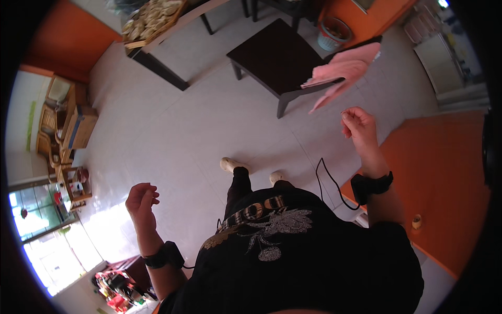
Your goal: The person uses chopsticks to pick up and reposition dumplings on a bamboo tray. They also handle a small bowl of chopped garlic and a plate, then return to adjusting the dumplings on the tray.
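Both of my arms are held out from the body above the tiled floor, a black band on each wrist. My left hand (143,200) has its fingers curled loosely; nothing shows in it. My right hand (359,123) is likewise curled, thumb near the index finger, and whether something tiny lies between them I cannot tell. Just beyond the right hand, a pink cloth (347,70) hangs over the backrest of a low dark wooden chair (278,57). A black cable (327,172) loops from the right wristband.
A table with a dark leg (159,70) bears a tray of pale, dumpling-like pieces (151,21) at upper left. Behind the chair stands a blue basket (332,35). A cardboard box (82,126) and wooden furniture (49,125) line the left. An orange panel (439,168) lies at right.
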The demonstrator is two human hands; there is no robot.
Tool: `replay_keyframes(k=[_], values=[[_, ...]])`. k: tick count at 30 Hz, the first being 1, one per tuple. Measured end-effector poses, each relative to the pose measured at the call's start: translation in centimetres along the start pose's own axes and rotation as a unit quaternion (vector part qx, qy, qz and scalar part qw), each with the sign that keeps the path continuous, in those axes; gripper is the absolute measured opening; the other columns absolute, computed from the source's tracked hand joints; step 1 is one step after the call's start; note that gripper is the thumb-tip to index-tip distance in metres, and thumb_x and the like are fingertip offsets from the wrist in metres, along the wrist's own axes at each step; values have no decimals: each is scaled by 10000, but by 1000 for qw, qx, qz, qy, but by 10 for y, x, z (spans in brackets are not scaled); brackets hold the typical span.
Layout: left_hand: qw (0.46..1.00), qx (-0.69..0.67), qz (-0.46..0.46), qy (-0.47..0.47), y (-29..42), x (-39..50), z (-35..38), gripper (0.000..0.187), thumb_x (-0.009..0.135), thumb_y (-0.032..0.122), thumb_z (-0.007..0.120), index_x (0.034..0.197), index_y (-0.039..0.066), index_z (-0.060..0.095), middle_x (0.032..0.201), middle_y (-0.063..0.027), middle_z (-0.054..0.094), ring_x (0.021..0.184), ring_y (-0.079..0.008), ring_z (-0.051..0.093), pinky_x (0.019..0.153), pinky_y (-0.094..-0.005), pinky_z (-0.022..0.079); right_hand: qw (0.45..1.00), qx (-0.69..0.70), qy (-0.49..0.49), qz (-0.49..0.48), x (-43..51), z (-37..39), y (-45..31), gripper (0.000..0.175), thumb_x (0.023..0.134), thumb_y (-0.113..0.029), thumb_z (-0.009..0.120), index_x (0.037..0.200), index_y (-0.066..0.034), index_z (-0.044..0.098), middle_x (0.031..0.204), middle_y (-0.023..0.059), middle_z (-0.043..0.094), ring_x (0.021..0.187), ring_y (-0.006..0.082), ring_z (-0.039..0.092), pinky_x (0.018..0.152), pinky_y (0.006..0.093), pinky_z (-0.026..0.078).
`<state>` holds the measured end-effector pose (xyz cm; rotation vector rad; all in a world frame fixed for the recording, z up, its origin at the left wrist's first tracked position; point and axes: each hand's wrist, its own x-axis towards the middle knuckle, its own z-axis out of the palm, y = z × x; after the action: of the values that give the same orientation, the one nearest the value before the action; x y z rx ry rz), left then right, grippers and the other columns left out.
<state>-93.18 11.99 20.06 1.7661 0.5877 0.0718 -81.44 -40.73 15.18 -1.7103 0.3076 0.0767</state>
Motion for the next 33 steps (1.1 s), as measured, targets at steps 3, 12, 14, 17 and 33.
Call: replay_keyframes(k=[3,12,14,17,33], values=[[997,28,-11,-65,14,-10,36,153,873,64,586,1013,30,637,880,-72,665,734,-128,618,610,-243,489,989,-23,80,118,-34,-56,30,119,906,-124,621,889,-7,630,708,17,595,544,77,542,452,209,399],[921,71,-46,-379,15,4,121,220,865,43,621,1080,-8,626,885,-96,686,779,-166,659,658,-277,532,954,-101,-78,273,-130,-59,146,298,854,-218,653,1051,5,648,768,81,648,613,163,637,524,296,535],[890,78,-54,-446,4,10,129,245,878,70,641,1113,0,626,906,-89,694,806,-158,665,680,-276,536,933,-141,-101,314,-157,-45,176,413,849,-283,661,1154,-7,631,835,115,663,647,188,648,548,314,556],[849,98,-73,-515,-25,18,127,275,896,89,645,1153,-5,614,942,-88,691,843,-160,663,707,-291,548,903,-134,-126,389,-198,-24,224,518,864,-368,643,1244,-19,593,965,155,675,749,233,658,642,396,585],[860,108,-78,-493,-126,32,-41,133,879,137,649,904,12,686,802,-10,683,762,-81,602,711,-253,498,791,-229,-359,439,-165,38,179,366,850,-288,719,1101,-24,690,953,61,716,877,188,663,804,340,512]])
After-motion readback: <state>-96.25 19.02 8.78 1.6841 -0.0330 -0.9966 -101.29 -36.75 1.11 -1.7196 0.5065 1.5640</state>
